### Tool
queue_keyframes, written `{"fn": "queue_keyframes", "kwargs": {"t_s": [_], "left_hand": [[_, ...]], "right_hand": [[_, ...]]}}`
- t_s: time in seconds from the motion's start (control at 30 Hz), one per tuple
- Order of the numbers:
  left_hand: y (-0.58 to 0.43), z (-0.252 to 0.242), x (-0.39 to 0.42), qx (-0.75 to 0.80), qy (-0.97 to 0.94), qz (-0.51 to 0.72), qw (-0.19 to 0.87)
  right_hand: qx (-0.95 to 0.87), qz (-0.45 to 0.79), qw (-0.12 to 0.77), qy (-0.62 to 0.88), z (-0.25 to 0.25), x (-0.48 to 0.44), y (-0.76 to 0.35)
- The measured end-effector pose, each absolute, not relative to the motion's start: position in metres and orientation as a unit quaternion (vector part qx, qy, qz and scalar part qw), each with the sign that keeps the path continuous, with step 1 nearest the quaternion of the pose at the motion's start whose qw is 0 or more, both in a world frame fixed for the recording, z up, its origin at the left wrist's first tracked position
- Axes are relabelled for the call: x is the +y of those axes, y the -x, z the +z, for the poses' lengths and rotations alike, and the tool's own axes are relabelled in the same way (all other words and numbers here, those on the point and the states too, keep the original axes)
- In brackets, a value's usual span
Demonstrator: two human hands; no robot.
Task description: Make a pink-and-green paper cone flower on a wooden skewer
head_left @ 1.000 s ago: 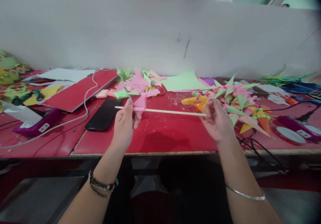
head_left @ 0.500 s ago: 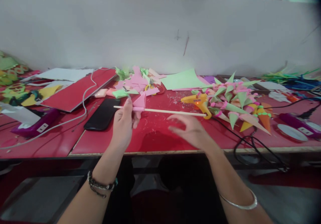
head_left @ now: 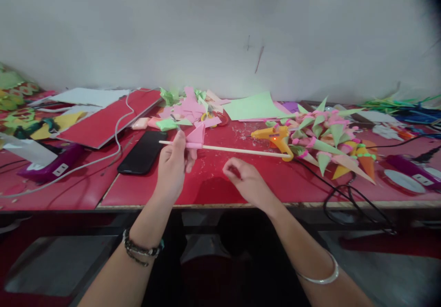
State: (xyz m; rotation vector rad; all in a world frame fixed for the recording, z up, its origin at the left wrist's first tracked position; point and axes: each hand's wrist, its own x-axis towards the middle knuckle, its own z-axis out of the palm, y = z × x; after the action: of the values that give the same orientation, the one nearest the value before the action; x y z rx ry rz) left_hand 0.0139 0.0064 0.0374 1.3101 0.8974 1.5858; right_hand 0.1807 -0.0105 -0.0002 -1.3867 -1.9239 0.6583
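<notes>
Left hand: my left hand (head_left: 174, 167) is raised over the red table (head_left: 213, 185), thumb and fingers pinching a thin wooden stick (head_left: 237, 149) near its left end.
Stick: it lies nearly level in the air, running from my left hand toward the right, its far tip close to the glue gun (head_left: 275, 138).
Pink paper: a folded pink paper piece (head_left: 195, 136) sits on the stick just beside my thumb, pointing up.
Right hand: my right hand (head_left: 246, 182) hovers low over the table below the stick, fingers loosely curled, holding nothing and touching nothing I can make out.
Glue gun: yellow, lying on the table with a small orange light showing, its black cord (head_left: 347, 192) looping off to the right.
Paper cones: a heap of green, pink and orange paper cones (head_left: 325, 142) lies right of the glue gun.
Phone: a black phone (head_left: 143, 152) lies flat on the table, left of my left hand.
Scraps: pink and green paper scraps (head_left: 188, 112) lie piled behind the stick by the wall, with a light green sheet (head_left: 253, 107) next to them.
</notes>
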Motion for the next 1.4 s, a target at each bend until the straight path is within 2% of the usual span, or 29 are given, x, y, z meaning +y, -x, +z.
{"fn": "queue_keyframes", "kwargs": {"t_s": [0.17,0.53,1.0,1.4], "left_hand": [[-0.014,0.037,0.006,0.349,-0.519,0.639,0.449],[-0.012,0.035,0.008,0.344,-0.527,0.639,0.442],[-0.012,0.035,0.008,0.351,-0.527,0.637,0.438],[-0.011,0.035,0.009,0.344,-0.523,0.641,0.443]], "right_hand": [[-0.639,0.390,0.455,0.483,0.009,-0.006,-0.192],[-0.527,0.512,0.563,0.377,0.026,-0.014,-0.205],[-0.500,0.465,0.678,0.271,0.037,-0.018,-0.218],[-0.494,0.457,0.700,0.239,0.040,-0.021,-0.223]]}}
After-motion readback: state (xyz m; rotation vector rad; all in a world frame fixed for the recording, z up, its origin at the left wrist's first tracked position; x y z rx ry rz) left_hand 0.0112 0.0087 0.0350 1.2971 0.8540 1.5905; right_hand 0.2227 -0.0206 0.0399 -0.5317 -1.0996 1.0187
